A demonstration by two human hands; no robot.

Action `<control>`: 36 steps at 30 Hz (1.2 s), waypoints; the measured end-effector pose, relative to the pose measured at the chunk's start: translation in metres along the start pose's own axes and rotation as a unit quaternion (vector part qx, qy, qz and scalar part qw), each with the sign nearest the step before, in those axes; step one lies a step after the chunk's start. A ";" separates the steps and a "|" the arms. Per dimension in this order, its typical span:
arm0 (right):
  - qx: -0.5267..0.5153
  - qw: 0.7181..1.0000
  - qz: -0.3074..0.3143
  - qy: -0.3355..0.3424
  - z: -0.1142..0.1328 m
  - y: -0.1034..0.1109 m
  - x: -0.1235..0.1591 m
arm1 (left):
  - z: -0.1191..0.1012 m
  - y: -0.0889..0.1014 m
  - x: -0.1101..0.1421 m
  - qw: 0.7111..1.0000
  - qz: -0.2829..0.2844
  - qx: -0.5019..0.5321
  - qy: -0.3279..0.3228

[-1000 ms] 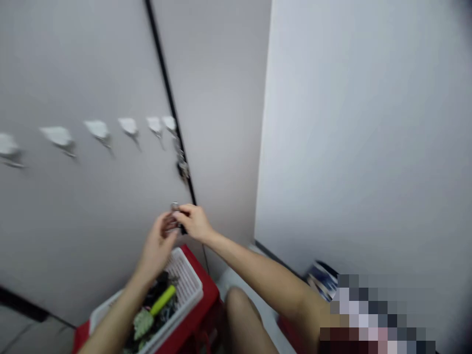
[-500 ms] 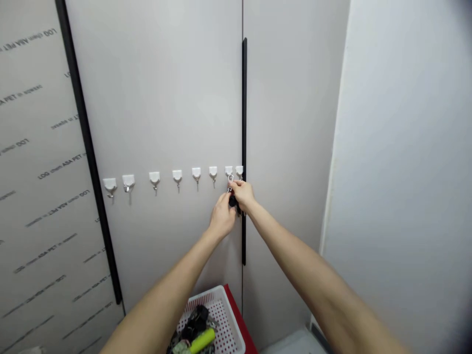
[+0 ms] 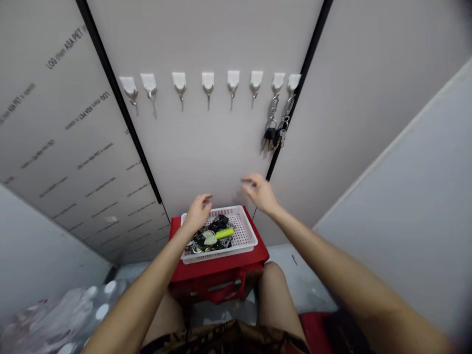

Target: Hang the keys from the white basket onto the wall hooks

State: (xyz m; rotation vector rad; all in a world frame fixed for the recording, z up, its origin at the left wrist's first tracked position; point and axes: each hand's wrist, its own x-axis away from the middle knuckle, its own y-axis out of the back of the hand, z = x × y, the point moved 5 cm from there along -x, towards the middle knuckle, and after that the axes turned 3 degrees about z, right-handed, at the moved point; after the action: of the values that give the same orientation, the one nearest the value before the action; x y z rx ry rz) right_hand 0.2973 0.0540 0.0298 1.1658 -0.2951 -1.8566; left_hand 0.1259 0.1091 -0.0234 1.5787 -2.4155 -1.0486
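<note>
My left hand (image 3: 199,211) is just above the back left of a white plastic basket (image 3: 248,236), its fingers apart and holding nothing. Higher and to the right, my right hand (image 3: 260,191) is in the air before the cabinet panel, fingers spread and slightly blurred, also with nothing in it. In the basket lies a pile of keys (image 3: 219,222) with a yellow-green cylinder (image 3: 224,233) and a pale green leaf-shaped piece (image 3: 210,239). Two bunches of keys hang from the rightmost hooks: one bunch (image 3: 270,133) and, beside the black handle strip, another (image 3: 283,132).
Several white adhesive hooks (image 3: 208,81) run in a row across the cabinet panel (image 3: 206,142). The basket stands on a red box or bag (image 3: 217,268) between my knees. Clear bottles with white caps (image 3: 102,311) stand at lower left. A wall (image 3: 416,196) bounds the right.
Both hands have left the hook second from the right, where a key bunch now hangs, and have come down towards the basket. The view has tilted downward.
</note>
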 end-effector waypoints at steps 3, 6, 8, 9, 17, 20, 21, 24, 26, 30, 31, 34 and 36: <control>-0.006 0.987 0.162 -0.017 -0.005 -0.061 0.049 | 0.037 -0.007 0.027 0.999 0.018 -0.034 0.037; 0.019 0.971 0.231 -0.054 -0.015 -0.094 0.068 | 0.050 -0.019 0.041 0.995 0.060 -0.068 0.032; 0.039 0.965 0.247 -0.076 -0.021 -0.104 0.067 | 0.052 -0.026 0.045 0.990 0.085 -0.106 0.022; 0.044 0.964 0.250 -0.081 -0.022 -0.108 0.066 | 0.051 -0.028 0.046 0.988 0.092 -0.124 0.016; 0.010 0.962 0.264 -0.071 -0.027 -0.118 0.063 | 0.043 -0.032 0.045 0.979 0.117 -0.168 0.013; -0.023 0.970 0.238 -0.055 -0.026 -0.112 0.061 | 0.044 -0.032 0.045 0.979 0.116 -0.164 0.022; -0.035 0.972 0.224 -0.056 -0.026 -0.109 0.060 | 0.045 -0.032 0.046 0.980 0.116 -0.160 0.023; -0.087 0.973 0.195 -0.084 -0.026 -0.100 0.056 | 0.050 -0.033 0.045 0.983 0.108 -0.145 0.023; -0.130 0.968 0.190 -0.105 -0.024 -0.094 0.053 | 0.050 -0.032 0.043 0.987 0.092 -0.129 0.021; -0.246 0.943 0.181 -0.133 -0.013 -0.084 0.047 | 0.035 -0.030 0.034 0.995 0.052 -0.081 -0.007; -0.276 0.935 0.176 -0.137 -0.010 -0.082 0.045 | 0.028 -0.030 0.031 0.996 0.050 -0.064 -0.021; -0.327 0.920 0.166 -0.137 0.000 -0.076 0.040 | 0.012 -0.032 0.024 0.997 0.055 -0.015 -0.048; -0.333 0.920 0.159 -0.133 0.005 -0.071 0.036 | 0.007 -0.033 0.020 0.997 0.065 0.024 -0.039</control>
State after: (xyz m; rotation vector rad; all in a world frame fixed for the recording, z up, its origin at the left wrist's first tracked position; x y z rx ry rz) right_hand 0.2476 0.0652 -0.0321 0.3720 0.0117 -1.6245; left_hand 0.1396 0.0877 -0.0541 1.3955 -2.5725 -1.0558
